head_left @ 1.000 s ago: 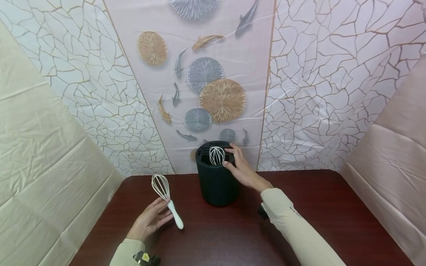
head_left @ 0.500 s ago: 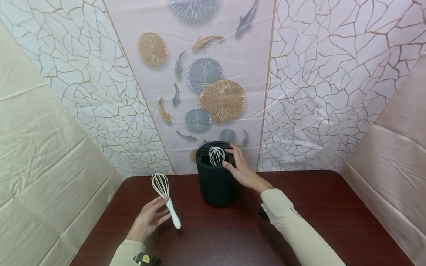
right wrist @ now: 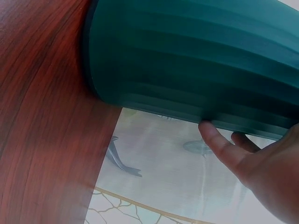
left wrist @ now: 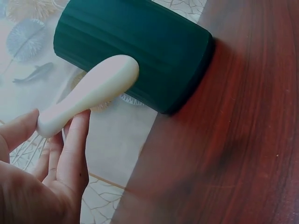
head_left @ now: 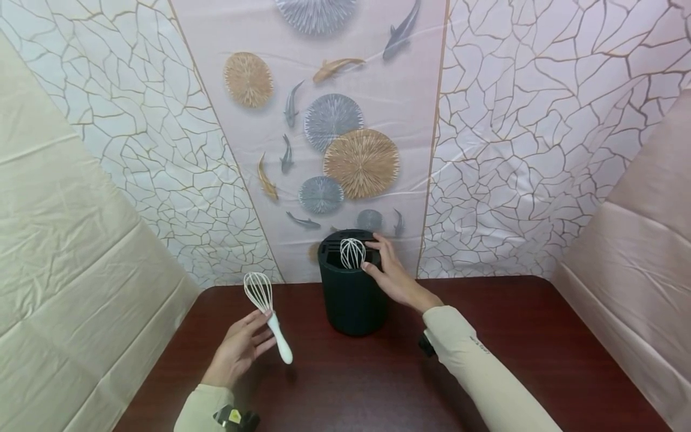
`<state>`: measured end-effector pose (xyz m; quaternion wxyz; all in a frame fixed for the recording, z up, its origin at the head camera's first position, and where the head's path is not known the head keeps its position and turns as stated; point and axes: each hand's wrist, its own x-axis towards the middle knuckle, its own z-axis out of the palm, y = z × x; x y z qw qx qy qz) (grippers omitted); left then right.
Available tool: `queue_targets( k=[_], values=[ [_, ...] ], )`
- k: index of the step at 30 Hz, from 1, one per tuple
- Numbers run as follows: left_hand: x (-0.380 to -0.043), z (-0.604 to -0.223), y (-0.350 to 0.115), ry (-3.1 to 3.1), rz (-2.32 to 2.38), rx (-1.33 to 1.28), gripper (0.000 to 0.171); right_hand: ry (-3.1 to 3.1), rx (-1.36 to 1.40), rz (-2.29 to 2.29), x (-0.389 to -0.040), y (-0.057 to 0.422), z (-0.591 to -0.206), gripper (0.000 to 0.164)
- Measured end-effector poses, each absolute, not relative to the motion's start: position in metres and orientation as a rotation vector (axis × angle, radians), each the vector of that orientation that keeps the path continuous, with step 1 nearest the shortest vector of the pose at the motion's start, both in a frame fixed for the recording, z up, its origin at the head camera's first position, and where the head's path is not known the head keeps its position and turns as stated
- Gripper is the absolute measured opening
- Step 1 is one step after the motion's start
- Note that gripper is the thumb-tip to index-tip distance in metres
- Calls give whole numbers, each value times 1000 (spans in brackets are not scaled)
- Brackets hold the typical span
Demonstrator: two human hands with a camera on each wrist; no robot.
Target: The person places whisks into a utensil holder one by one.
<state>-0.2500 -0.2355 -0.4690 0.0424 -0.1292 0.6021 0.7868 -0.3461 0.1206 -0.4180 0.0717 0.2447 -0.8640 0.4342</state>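
My left hand (head_left: 237,348) holds a white whisk (head_left: 279,339) above the table, pinching it where the handle meets the wires. The wire loops point up and left; the handle slants down to the right. In the left wrist view the rounded end of the whisk handle (left wrist: 112,77) overlaps a dark green utensil holder (left wrist: 140,42), seen beyond it. Thumb and fingers of my right hand (head_left: 396,279) grip the top right side of this upright holder (head_left: 353,306). A second white whisk (head_left: 352,253) stands inside, its wires at the opening and its handle hidden.
The dark red wooden table (head_left: 335,390) carries the holder near its back edge. Behind hangs a patterned cloth (head_left: 367,90) with fish and round motifs. Beige fabric panels (head_left: 70,270) slope along both sides.
My left hand has risen slightly with the whisk, which has shifted up and a little left. The right hand and the utensil holder have stayed in place.
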Motion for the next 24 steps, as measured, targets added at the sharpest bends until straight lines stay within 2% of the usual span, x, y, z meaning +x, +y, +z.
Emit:
queue_targets(
  k=[18, 24],
  values=[
    [-245, -445, -234, 1804, 2475, -329, 34, -2599, 721, 1299, -346, 120, -420, 65],
    [-243, -439, -234, 1818, 2468, -301, 38, -2598, 707, 1302, -344, 120, -418, 64]
  ],
)
